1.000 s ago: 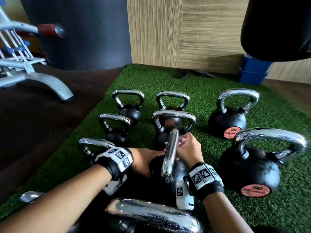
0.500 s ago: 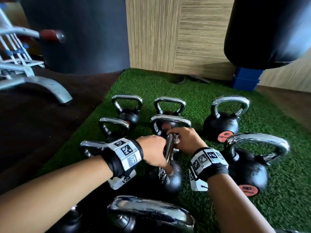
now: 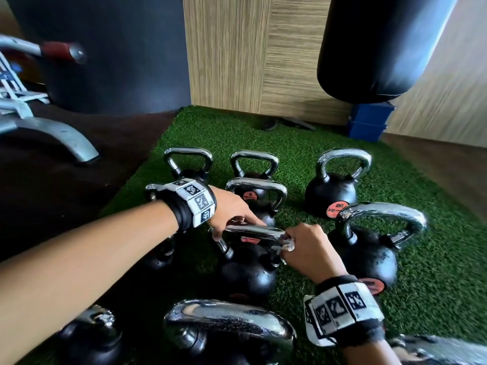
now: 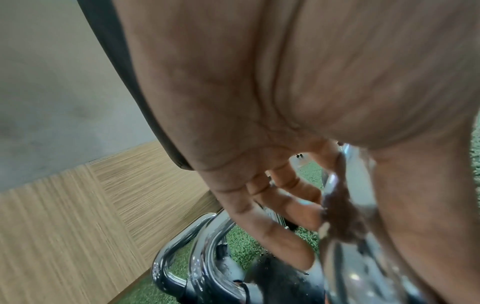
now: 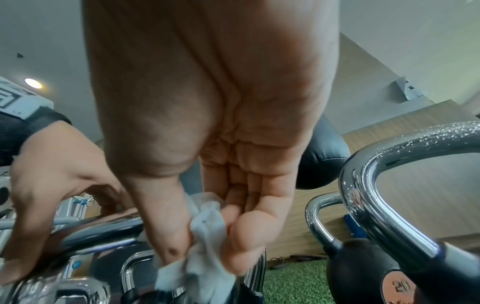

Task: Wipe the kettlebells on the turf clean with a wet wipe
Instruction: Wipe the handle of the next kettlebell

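The left hand curls round the shiny handle of the middle kettlebell and holds it steady. The right hand pinches a scrunched white wipe between thumb and fingers, and presses it on the handle's end at 3 o'clock. From the right wrist, the wipe hangs in folds by the chrome bar.

This kettlebell sits on the green turf, in the middle of the group. More kettlebells stand all round it: three at 12 o'clock, two at 2 and 3 o'clock, and others at 6 o'clock.

I think the job is partway. The handle is being wiped now; the black ball under it looks speckled, so it may need a rub. The big kettlebell at 3 o'clock has spots on its handle too. I cannot tell which ones are clean.
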Motion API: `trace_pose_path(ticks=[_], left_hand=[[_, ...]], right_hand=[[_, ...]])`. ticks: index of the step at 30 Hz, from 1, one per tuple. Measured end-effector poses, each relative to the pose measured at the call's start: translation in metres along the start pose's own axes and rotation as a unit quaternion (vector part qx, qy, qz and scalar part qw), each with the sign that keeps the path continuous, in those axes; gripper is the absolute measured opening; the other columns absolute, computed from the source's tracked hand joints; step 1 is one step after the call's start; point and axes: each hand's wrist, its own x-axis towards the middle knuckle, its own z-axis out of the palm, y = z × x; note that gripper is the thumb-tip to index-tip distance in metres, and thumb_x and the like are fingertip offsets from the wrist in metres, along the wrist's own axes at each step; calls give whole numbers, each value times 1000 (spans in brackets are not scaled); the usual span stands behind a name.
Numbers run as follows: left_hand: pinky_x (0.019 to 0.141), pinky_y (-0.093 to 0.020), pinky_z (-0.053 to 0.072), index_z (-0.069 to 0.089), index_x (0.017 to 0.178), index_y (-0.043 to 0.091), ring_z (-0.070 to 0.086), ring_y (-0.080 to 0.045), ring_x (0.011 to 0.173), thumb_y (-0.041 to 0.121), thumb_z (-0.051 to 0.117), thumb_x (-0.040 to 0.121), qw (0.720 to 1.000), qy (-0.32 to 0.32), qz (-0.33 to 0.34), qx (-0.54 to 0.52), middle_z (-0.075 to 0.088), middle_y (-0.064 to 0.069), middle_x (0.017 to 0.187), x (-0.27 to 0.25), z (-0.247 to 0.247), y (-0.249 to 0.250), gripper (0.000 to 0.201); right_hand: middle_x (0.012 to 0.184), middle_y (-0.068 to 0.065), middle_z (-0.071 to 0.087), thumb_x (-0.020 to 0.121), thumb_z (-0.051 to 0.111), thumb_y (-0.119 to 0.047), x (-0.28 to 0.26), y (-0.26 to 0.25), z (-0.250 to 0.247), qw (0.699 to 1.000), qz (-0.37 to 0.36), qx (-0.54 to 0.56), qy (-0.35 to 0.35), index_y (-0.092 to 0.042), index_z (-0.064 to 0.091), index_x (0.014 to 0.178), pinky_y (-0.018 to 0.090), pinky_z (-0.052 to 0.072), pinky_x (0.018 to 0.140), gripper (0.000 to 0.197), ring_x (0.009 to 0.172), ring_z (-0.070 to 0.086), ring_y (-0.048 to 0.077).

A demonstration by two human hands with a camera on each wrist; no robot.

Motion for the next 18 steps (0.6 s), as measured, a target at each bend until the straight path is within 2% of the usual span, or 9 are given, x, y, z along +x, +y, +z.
trace_pose_path(ticks=[2,4,7,9,10,12,14,16,18], left_hand=[[59,-16,31,21,150,61,48,-9,88,21,88,70,999,31,-7,18,53,8,106,-3,4,2,112],[64,-27,41,28,148,61,53,-13,92,23,87,72,997,71,-36,21,51,10,102,-9,10,4,104],[78,-38,52,35,149,55,57,-13,100,8,74,83,985,141,-87,-55,50,12,108,-30,28,2,90],[88,-43,54,36,149,54,60,-13,102,-12,50,85,960,205,-116,-149,54,11,121,-50,49,0,93],[89,-45,55,38,148,54,62,-11,102,-18,42,82,941,242,-129,-198,54,11,125,-60,62,1,97],[89,-44,57,41,143,56,64,-3,103,-23,35,81,894,297,-157,-298,55,14,129,-79,90,7,100],[91,-41,58,41,139,57,65,0,105,-23,33,83,858,304,-169,-378,57,15,132,-95,119,19,99],[92,-33,58,37,147,52,64,-1,111,-23,33,83,855,263,-171,-413,55,16,136,-107,147,33,99],[91,-25,54,33,151,47,61,-8,117,-21,38,86,848,214,-179,-451,51,12,141,-115,173,44,94]], right_hand=[[77,1,68,76,69,-21,-3,-5,0,1000,7,3,-4,-14,72,86,28,57,63,12,72,66,20],[80,0,67,78,70,-17,-4,-8,-2,1000,9,3,-15,-13,71,87,27,55,63,10,75,67,20],[91,2,69,82,69,-16,-12,-10,-14,999,-2,9,-34,-16,71,96,23,50,69,15,87,68,21],[95,-1,68,84,70,-16,-23,-12,-27,999,-16,25,-30,-19,65,114,16,47,64,31,85,66,17],[89,-4,65,84,71,-17,-30,-15,-34,999,-22,37,-22,-21,59,116,10,41,55,35,77,62,13],[79,-9,61,81,74,-18,-47,-25,-47,997,-31,66,1,-22,55,107,11,35,45,33,65,55,9],[76,-12,59,77,78,-19,-66,-39,-57,995,-55,83,20,-21,58,96,12,38,48,27,62,52,0],[70,-15,60,76,79,-18,-84,-56,-64,990,-86,107,16,-22,67,91,8,40,53,20,58,53,-5],[68,-18,61,77,79,-17,-103,-70,-67,985,-112,128,4,-22,73,90,5,40,55,16,59,54,-12]])
